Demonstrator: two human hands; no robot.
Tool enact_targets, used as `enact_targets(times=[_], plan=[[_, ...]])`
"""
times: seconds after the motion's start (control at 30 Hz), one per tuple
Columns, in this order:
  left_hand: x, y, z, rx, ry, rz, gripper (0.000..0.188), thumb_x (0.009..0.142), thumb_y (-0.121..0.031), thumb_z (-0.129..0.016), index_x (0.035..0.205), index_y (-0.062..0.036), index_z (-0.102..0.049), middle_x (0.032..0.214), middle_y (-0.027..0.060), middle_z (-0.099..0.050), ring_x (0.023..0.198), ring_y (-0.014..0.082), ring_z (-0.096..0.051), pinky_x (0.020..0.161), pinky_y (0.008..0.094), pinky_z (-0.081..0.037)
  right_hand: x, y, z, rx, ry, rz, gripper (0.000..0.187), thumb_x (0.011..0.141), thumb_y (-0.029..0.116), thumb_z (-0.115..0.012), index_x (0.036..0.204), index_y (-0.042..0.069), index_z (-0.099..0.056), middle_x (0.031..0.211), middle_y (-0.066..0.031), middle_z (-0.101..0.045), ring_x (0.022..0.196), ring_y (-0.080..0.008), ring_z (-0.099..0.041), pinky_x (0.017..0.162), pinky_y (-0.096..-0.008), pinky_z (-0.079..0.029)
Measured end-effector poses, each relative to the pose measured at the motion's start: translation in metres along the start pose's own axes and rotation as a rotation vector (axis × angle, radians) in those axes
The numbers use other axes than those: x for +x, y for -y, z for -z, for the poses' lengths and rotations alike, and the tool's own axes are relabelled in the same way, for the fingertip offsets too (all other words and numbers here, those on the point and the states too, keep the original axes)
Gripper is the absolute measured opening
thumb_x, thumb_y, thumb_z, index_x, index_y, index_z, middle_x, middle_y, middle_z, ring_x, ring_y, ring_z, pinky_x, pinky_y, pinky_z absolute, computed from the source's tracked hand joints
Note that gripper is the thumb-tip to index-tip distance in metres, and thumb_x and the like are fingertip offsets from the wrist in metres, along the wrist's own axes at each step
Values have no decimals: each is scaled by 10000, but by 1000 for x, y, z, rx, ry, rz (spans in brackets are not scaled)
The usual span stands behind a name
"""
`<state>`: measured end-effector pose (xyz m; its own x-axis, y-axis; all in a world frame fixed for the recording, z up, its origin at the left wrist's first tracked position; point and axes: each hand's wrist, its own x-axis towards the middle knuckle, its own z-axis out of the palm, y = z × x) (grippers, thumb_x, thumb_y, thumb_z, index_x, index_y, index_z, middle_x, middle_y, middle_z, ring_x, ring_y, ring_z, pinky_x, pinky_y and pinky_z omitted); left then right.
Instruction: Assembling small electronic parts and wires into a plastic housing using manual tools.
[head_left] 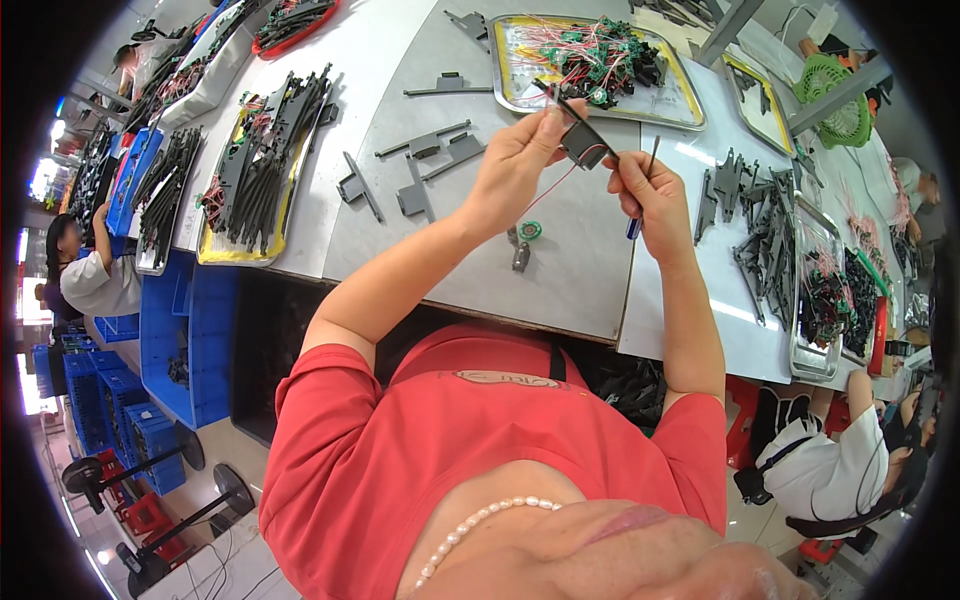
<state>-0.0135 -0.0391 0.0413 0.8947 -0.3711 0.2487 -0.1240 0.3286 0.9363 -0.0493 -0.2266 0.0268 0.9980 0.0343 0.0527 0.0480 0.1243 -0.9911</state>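
My left hand point(522, 160) pinches a black plastic part point(583, 142), a long narrow bar with a boxy middle, and holds it raised above the table. Closed round a thin tool point(633, 228) with a dark shaft and a blue end, my right hand point(652, 197) also has its fingertips at the part's right end. A pink wire point(552, 190) runs from the part down toward a small round green board point(529, 230) on the tabletop. Beside that board is a small grey metallic piece point(521, 258). The exact kind of tool cannot be made out.
Several similar black parts point(425, 145) lie loose to the left. A metal tray point(510, 85) of wired green boards stands at the far side. Another tray point(232, 255) holds stacked black bars. More black parts point(765, 235) are piled at right. Other people sit on both sides.
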Motion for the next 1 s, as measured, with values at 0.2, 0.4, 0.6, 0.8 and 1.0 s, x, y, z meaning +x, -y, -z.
enact_targets(times=[0.2,0.4,0.6,0.8,1.0], plan=[[9,3,-15,-136,14,-41,346,1002,-270,-374,1110,-1,-561,910,48,-630,836,82,-573,783,242,-463,1,-1,1,-313,-46,67,241,875,247,-630,980,31,-658,755,12,-622,580,-28,-426,514,-172,-340],[4,-3,-13,115,12,-34,337,998,-258,-388,1111,13,-553,840,38,-638,782,85,-591,720,226,-483,0,27,-2,-429,-198,301,382,830,250,-687,1155,65,-608,880,22,-607,666,-27,-470,615,-175,-388],[-9,-2,-22,165,105,34,306,992,-208,-402,1102,27,-564,800,45,-640,733,77,-586,685,233,-489,-1,48,-21,-338,-47,403,503,843,199,-678,1282,43,-489,961,22,-592,744,-6,-481,650,-139,-359],[-18,-8,-18,167,153,111,321,988,-188,-402,1182,26,-542,822,58,-649,745,98,-602,692,254,-495,0,50,-23,-187,-83,258,232,850,184,-668,1030,39,-657,792,20,-632,653,-31,-494,589,-163,-373],[-27,-25,-2,-372,240,428,365,940,-133,-397,1242,50,-487,887,71,-627,882,189,-622,823,284,-480,-6,51,-20,-258,-75,270,189,856,188,-659,966,36,-683,808,7,-656,694,-36,-533,584,-172,-368]])
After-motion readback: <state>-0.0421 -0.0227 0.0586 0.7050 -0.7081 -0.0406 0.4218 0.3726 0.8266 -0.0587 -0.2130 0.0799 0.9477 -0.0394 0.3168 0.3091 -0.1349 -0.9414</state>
